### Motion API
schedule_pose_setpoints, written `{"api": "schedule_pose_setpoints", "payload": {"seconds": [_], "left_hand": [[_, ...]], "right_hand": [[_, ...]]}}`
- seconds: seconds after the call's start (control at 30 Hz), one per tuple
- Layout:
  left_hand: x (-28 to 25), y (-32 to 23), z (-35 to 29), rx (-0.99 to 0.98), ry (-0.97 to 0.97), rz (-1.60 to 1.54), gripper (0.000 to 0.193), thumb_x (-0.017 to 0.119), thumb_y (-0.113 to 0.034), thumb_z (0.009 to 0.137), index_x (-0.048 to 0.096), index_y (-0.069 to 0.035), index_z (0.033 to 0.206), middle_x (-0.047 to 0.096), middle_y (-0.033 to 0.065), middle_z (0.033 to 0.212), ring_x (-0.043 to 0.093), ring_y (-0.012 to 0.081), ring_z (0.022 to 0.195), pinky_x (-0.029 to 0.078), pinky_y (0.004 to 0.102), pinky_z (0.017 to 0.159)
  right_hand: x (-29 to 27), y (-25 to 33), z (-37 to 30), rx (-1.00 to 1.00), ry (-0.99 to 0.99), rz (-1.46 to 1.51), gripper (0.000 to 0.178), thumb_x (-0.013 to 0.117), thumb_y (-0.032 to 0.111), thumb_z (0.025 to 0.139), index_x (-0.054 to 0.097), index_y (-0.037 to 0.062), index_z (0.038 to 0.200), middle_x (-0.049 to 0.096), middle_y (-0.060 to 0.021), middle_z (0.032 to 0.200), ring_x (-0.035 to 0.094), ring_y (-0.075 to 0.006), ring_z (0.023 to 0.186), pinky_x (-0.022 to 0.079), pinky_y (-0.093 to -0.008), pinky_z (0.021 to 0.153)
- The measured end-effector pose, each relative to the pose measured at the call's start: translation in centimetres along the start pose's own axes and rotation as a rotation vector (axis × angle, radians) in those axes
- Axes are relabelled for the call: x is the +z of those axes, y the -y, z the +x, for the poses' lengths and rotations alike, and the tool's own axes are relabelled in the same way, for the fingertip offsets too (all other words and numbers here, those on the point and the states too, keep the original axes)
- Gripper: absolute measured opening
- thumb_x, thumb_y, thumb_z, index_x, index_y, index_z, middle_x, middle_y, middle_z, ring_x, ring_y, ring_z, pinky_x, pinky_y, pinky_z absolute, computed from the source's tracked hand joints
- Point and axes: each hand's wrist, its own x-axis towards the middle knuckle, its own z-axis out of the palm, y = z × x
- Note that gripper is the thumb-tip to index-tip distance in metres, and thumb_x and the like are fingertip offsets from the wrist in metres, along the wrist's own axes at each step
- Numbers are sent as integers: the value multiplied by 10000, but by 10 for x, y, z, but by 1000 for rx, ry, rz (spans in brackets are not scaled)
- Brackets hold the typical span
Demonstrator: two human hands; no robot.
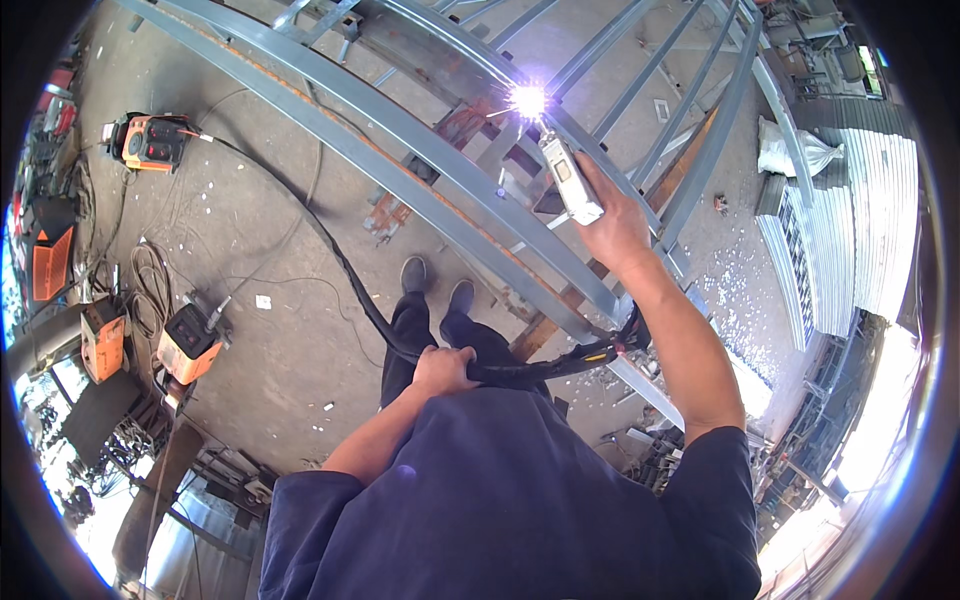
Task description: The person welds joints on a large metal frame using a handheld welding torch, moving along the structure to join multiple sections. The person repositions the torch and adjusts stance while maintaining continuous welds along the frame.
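My right hand (617, 228) is closed around a silver, boxy welding gun (571, 183). The gun's tip points up and away from me at a grey steel tube frame (590, 140). A bright white-violet arc (527, 101) with sparks burns at the tip and hides the spot on the steel beneath it. At my waist, my left hand (443, 372) is wrapped over a thick black hose cable (350, 275). To the right of that hand, the cable runs across my front toward my right forearm. Its other stretch leads off to the upper left.
An orange-and-black machine (152, 142) stands on the concrete floor at the far left, near the cable's end. More orange boxes (190, 345) and coiled leads (150, 285) lie at the left. Long steel rails (430, 195) cross ahead of my feet. Corrugated sheets (870, 210) and a white sack (790, 150) are at right.
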Motion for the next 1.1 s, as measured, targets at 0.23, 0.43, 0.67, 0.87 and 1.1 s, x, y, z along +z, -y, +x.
{"api": "schedule_pose_setpoints", "payload": {"seconds": [0.23, 0.43, 0.67, 0.87, 1.1], "left_hand": [[-5, -2, -1, -36, 73, -9, 544, 802, -530, 759, 664, -177, 1150, 753, 99, 1045, 698, 295, 1078, 452, 453, 975], [-7, -2, -1, -31, 81, -6, 561, 802, -522, 762, 663, -173, 1178, 752, 104, 1058, 695, 293, 1093, 452, 441, 973], [2, 5, -2, 14, 21, 16, 552, 781, -547, 760, 671, -155, 1132, 750, 107, 974, 709, 300, 1002, 464, 454, 906], [-8, 4, -8, 5, 59, -5, 577, 773, -568, 758, 664, -158, 1149, 749, 123, 1002, 702, 303, 1036, 461, 451, 923], [-7, 7, -5, 18, 62, -12, 554, 767, -553, 754, 666, -168, 1139, 752, 121, 1023, 700, 302, 1058, 456, 453, 930]], "right_hand": [[-8, 8, -1, 57, 44, 13, 579, 661, 214, 925, 483, 233, 1476, 703, -156, 1217, 671, -410, 1103, 562, -503, 929], [-12, 9, -5, 82, 59, 28, 605, 668, 200, 918, 495, 207, 1498, 681, -162, 1296, 659, -412, 1142, 556, -492, 955], [-17, 9, -9, 78, 56, 84, 811, 790, 121, 813, 451, 224, 1542, 653, -184, 1356, 646, -422, 1191, 558, -469, 980], [-19, 8, -16, 11, 14, 48, 748, 760, 157, 844, 456, 195, 1527, 675, -156, 1290, 679, -413, 1078, 574, -481, 903], [-23, 16, -30, 58, 45, 15, 687, 724, 218, 888, 460, 227, 1523, 697, -140, 1214, 708, -406, 976, 590, -483, 823]]}}
